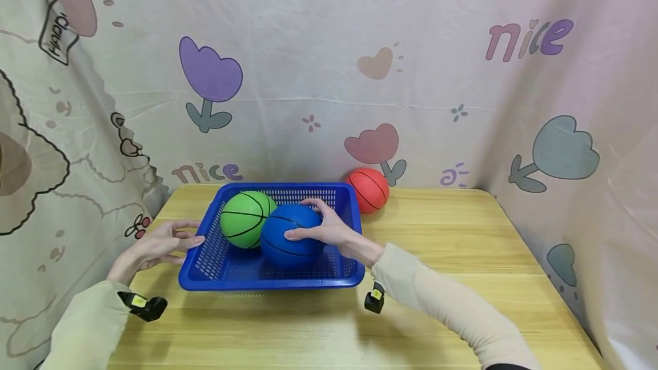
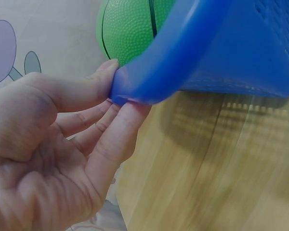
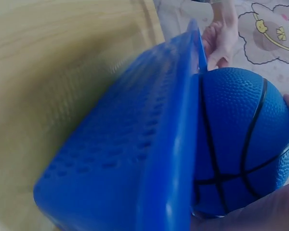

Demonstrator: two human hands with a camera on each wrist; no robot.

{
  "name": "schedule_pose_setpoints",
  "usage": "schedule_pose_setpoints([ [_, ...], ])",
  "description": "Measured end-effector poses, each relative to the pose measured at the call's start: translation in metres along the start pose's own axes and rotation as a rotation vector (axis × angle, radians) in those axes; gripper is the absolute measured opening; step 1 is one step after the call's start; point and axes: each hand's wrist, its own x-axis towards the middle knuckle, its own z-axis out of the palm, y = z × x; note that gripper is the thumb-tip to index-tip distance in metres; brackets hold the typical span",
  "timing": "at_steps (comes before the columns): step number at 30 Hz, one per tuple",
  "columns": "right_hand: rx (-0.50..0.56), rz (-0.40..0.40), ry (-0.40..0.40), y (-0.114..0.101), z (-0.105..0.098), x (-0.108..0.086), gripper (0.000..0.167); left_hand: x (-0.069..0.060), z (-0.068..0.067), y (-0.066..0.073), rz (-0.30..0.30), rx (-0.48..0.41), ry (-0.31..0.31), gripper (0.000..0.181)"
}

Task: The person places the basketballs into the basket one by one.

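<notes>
A blue plastic basket (image 1: 272,285) with perforated walls holds a green ball (image 1: 244,222) with black lines and a blue ball (image 1: 288,244) of the same basketball pattern. My left hand (image 1: 163,244) pinches the basket's left rim between thumb and fingers, seen close up in the left wrist view. My right hand (image 1: 326,224) grips the blue ball from its upper right, thumb in front and fingers over the far side. In the right wrist view the blue ball (image 3: 236,139) rises past the basket's rim; most of the hand is out of that view.
A red ball (image 1: 368,190) sits on the wooden table (image 1: 437,301) just outside the basket's back right corner. Behind the table hangs a printed curtain (image 1: 308,73). The basket casts a shadow on the table below its front edge.
</notes>
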Motion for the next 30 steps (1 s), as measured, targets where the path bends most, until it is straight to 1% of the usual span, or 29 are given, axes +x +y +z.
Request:
schedule_pose_setpoints([
  [8,0.099,0.065,-0.025,0.009,0.011,0.003,0.071,0.0,-0.001,0.0,-0.002,0.006,0.0,0.08],
  [11,0.136,0.076,-0.034,0.012,0.013,0.004,0.072,0.0,0.0,0.0,-0.009,0.001,0.004,0.08],
  [13,0.152,0.075,-0.039,0.014,0.014,0.005,0.072,0.0,0.0,0.0,-0.003,0.001,-0.001,0.079],
  [22,0.143,0.092,-0.043,0.024,0.017,0.008,0.074,0.0,0.0,0.0,-0.011,-0.012,0.004,0.08],
  [30,0.161,0.095,-0.047,0.027,0.021,0.011,0.074,-0.001,-0.001,0.001,-0.008,-0.014,-0.001,0.079],
])
